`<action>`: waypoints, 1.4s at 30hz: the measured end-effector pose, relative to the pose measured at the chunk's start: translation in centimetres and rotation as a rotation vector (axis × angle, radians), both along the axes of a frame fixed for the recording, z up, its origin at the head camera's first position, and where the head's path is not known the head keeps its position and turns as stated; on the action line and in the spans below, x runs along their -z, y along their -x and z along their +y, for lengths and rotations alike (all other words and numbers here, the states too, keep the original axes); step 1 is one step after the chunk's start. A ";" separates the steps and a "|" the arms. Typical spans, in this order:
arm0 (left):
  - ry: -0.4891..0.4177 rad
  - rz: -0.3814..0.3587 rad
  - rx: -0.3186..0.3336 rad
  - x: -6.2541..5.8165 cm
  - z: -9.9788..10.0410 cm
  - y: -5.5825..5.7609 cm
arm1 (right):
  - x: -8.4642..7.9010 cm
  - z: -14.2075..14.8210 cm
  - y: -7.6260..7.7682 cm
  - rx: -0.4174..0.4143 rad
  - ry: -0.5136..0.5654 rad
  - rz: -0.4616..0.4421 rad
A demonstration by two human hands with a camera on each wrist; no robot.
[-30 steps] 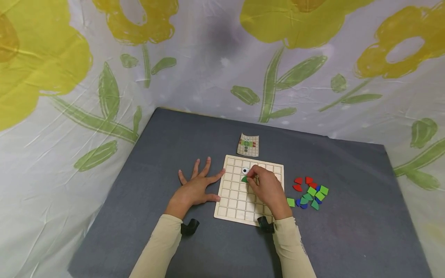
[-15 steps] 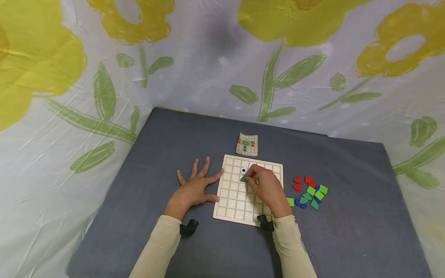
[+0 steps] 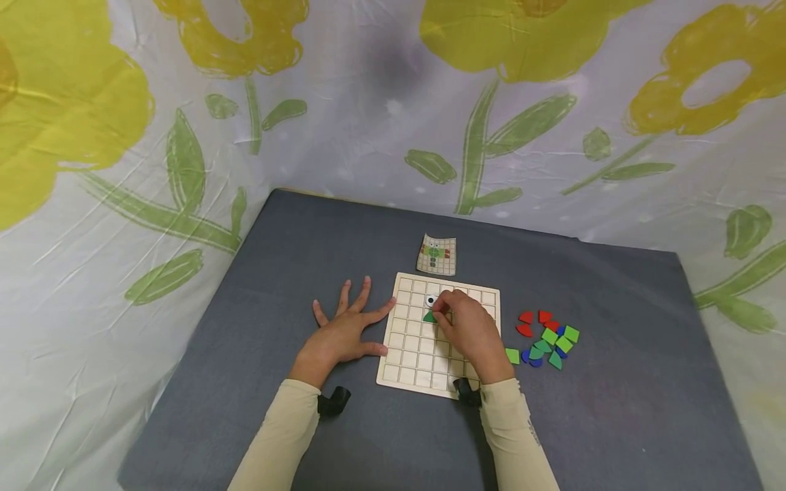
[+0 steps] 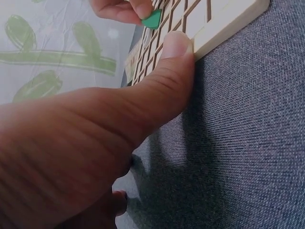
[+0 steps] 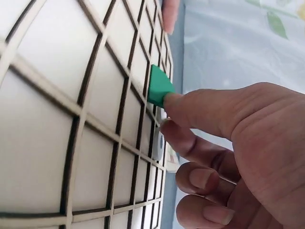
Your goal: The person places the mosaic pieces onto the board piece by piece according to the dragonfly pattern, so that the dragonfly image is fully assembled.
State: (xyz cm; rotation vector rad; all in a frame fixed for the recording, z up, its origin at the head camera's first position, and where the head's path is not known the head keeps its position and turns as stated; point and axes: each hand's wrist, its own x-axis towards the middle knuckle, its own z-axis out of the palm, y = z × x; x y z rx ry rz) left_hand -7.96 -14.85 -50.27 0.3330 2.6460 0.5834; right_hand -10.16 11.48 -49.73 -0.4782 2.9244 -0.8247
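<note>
The left hand (image 3: 342, 335) touches the grid board (image 3: 408, 356) with fingers spread, grasping nothing; beyond, the right hand (image 3: 471, 329) pinches a green piece (image 5: 159, 87) just nearer than the eye piece (image 3: 431, 300), apparently mid-placement; next likely calls for seating it flat, matching the card (image 3: 437, 256) behind

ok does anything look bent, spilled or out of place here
Only the small picture card beyond the grid board: in the head view its upper left corner looks curled, so it seems not to lie quite flat. Nothing looks spilled or broken.
</note>
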 end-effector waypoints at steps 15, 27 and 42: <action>-0.008 0.000 0.001 0.0 0.0 0.1 | -0.2 -0.1 -0.5 -0.034 -0.086 0.048; 0.001 -0.004 0.013 0.2 0.0 0.0 | 0.2 -0.6 -0.6 -0.060 -0.128 0.065; -0.007 -0.003 0.005 -0.2 0.0 -0.1 | -0.4 0.0 -1.2 -0.044 -0.043 0.036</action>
